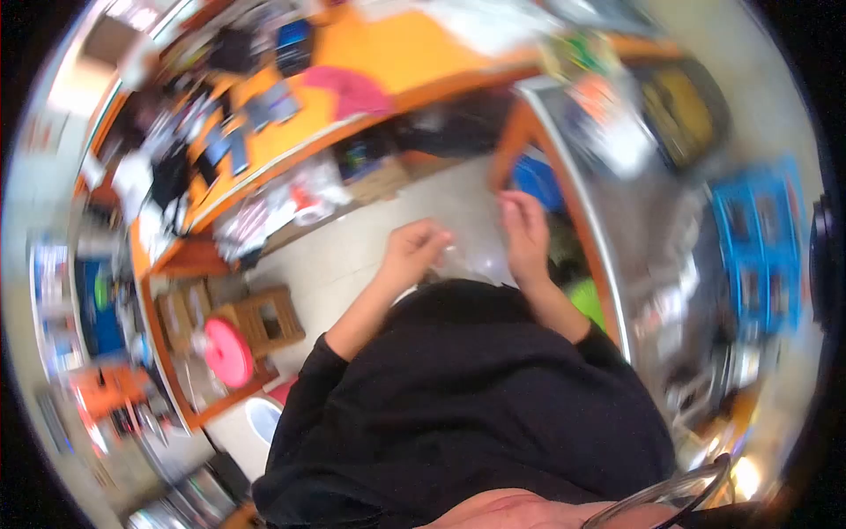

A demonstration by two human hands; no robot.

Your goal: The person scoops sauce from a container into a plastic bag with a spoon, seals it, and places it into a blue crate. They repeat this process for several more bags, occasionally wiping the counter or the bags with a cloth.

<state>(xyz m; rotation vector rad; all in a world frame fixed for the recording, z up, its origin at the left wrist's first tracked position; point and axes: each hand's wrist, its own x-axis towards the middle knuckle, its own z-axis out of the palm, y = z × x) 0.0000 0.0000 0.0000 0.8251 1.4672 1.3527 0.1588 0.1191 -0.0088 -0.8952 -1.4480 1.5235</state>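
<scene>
My left hand [412,251] and my right hand [526,231] are raised in front of my chest, close together. Between them is a clear, thin plastic bag or wrapper [471,260], blurred by motion; both hands pinch its edges. Nothing else inside it can be made out. My black sleeves [458,388] fill the lower middle of the view.
An orange-edged metal workbench [608,176] runs along the right, with a blue crate [758,247] on it. A long orange table [291,115] with dark items and a pink cloth lies at upper left. A wooden stool [264,322] and a pink round object [227,351] stand at left.
</scene>
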